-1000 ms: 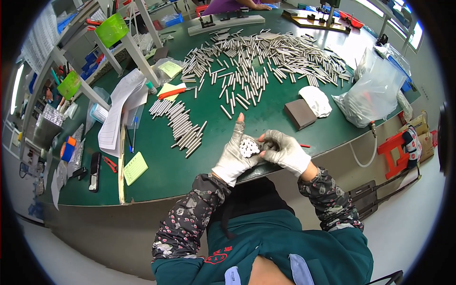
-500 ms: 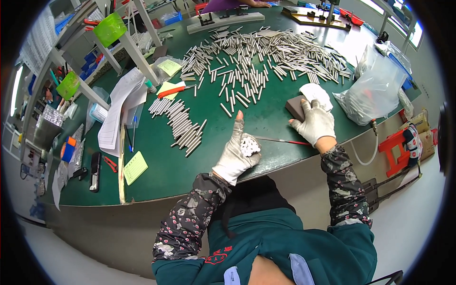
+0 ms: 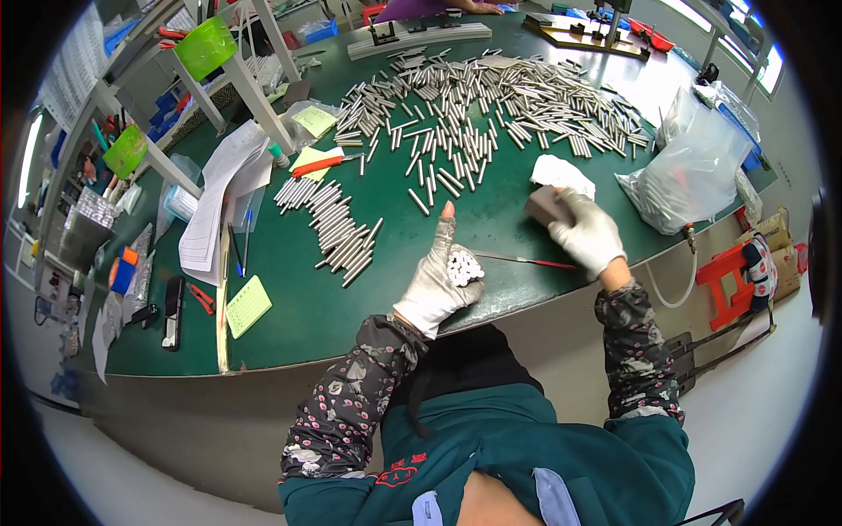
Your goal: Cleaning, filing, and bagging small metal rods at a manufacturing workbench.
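My left hand [image 3: 431, 289], in a whitish glove with the thumb tip bare, is wrapped round a bundle of metal rods [image 3: 463, 266] near the table's front edge. Their bright round ends face up. My right hand [image 3: 589, 233], gloved and a little blurred, grips a brown rectangular block [image 3: 548, 207], which looks like a sanding block. A crumpled white cloth [image 3: 561, 173] lies just beyond the block. Between the hands rests a thin tool with a red handle [image 3: 553, 264]. Beyond them, many loose metal rods [image 3: 491, 96] cover the green table.
A row of rods [image 3: 338, 230] lies left of my left hand, with an orange-handled knife [image 3: 317, 167] above it. Plastic bags [image 3: 688, 171] stand at right. Papers [image 3: 219, 210], a yellow-green notepad [image 3: 249, 307] and a stapler [image 3: 174, 314] lie left. A metal rail [image 3: 421, 39] sits at back.
My right hand has closed on the brown block and tilted it up off its earlier flat position. The white cloth has shifted left. My left hand has barely moved.
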The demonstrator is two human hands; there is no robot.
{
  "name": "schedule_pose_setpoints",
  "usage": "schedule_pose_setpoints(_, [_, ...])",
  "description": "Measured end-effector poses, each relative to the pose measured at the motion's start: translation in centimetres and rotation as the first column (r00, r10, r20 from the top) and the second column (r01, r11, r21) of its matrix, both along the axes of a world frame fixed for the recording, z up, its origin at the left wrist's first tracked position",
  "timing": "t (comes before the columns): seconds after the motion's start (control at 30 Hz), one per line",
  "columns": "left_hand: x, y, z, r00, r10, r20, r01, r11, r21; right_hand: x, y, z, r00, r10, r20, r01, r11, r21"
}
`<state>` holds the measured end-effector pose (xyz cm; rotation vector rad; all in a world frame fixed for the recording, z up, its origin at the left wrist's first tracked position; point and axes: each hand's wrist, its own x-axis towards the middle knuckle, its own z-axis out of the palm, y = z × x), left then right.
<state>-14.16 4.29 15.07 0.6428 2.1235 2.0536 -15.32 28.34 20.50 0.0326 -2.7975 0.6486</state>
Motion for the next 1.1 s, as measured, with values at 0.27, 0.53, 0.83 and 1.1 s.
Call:
schedule_pose_setpoints(0.27, [-0.3,-0.2,-0.2,0.998,-0.032,0.045,0.032,0.999,-0.001,2.3,-2.2,2.1,0.907,0.102,-0.410,-0.105,0.994,0.014])
schedule_pose_setpoints(0.53, [0.0,-0.1,1.6,0.983,-0.102,0.153,0.102,0.995,0.007,3.0,-5.6,3.1,0.886,0.388,-0.255,-0.371,0.921,0.117])
schedule_pose_setpoints(0.83, [0.1,0.2,0.8,0.981,-0.157,0.118,0.124,0.961,0.245,1.5,-5.2,3.2,0.934,0.201,-0.295,-0.161,0.975,0.156])
schedule_pose_setpoints(1.1, [-0.2,0.0,0.6,0.978,-0.098,0.184,0.092,0.995,0.042,1.9,-5.1,2.9,0.921,0.276,-0.276,-0.219,0.951,0.220])
